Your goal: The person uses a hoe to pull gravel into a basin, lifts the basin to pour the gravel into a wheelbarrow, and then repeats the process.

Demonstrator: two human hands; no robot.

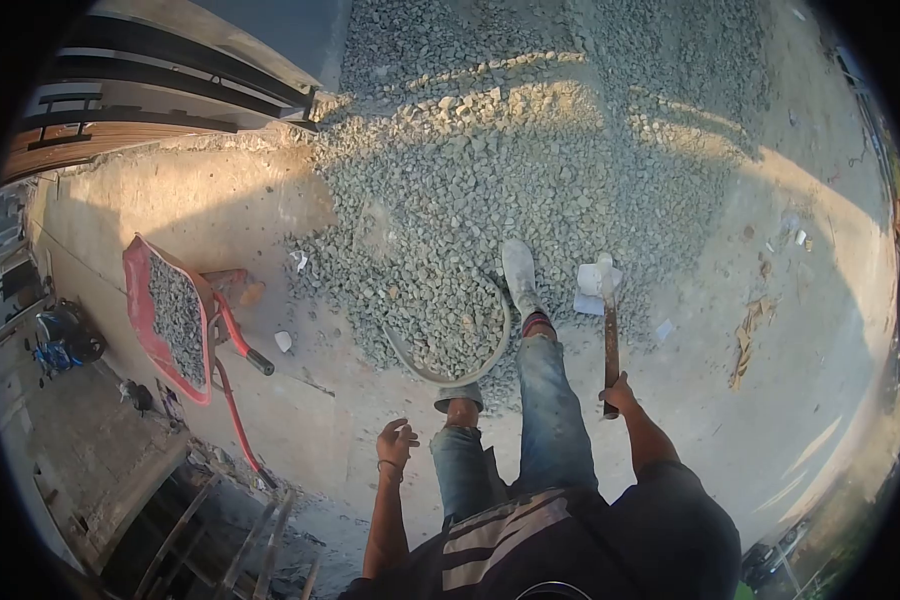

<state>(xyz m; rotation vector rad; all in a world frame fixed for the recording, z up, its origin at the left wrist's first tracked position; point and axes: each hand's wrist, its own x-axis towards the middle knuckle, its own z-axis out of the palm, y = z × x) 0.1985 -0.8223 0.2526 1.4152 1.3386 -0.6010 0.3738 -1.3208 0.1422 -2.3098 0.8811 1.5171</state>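
Note:
My right hand (620, 393) is wrapped round the lower end of the wooden handle of a hoe-like tool (611, 345). The tool's pale head lies over a light sheet on the ground, at the right edge of the gravel. Nothing shows in my left hand (398, 442), which hangs at my left side with its fingers apart and a band at the wrist. Between my hands, a curved-rim pan (450, 340) full of grey gravel rests on the ground by my feet. A large gravel heap (470, 190) spreads out ahead of it.
On the left stands a red wheelbarrow (140, 290) with gravel in it, its handles pointing toward me. A dark metal gate (170, 50) is at the upper left. Flattened brown debris (747, 340) lies to the right. A ladder-like frame (255, 545) is at the lower left.

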